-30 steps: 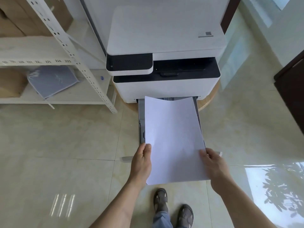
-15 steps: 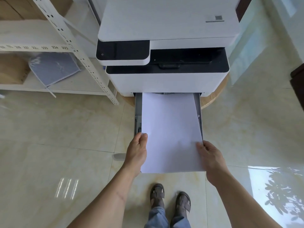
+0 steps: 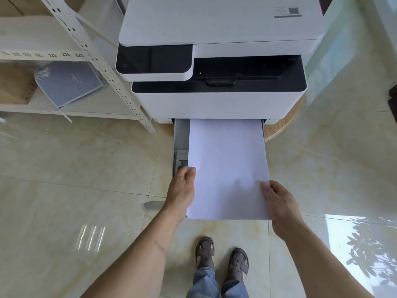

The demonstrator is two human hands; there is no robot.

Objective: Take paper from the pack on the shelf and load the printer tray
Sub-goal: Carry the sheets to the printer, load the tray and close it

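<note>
A stack of white paper (image 3: 227, 166) lies over the pulled-out grey printer tray (image 3: 180, 138), its far edge at the slot under the white printer (image 3: 217, 104). My left hand (image 3: 182, 190) grips the paper's left edge near the front, thumb on top. My right hand (image 3: 279, 203) holds the front right corner. The paper's near end sticks out past the tray towards me. A bluish paper pack (image 3: 68, 82) lies on the lower shelf at the left.
A white metal shelf rack (image 3: 103, 67) stands left of the printer, with cardboard boxes (image 3: 15, 87) on it. The printer sits on a round wooden base (image 3: 285, 123). My sandalled feet (image 3: 221, 254) stand on the glossy tiled floor below the tray.
Both hands have pushed the paper forward and down into the tray; its far edge now sits at the printer slot. The view has moved closer to the printer.
</note>
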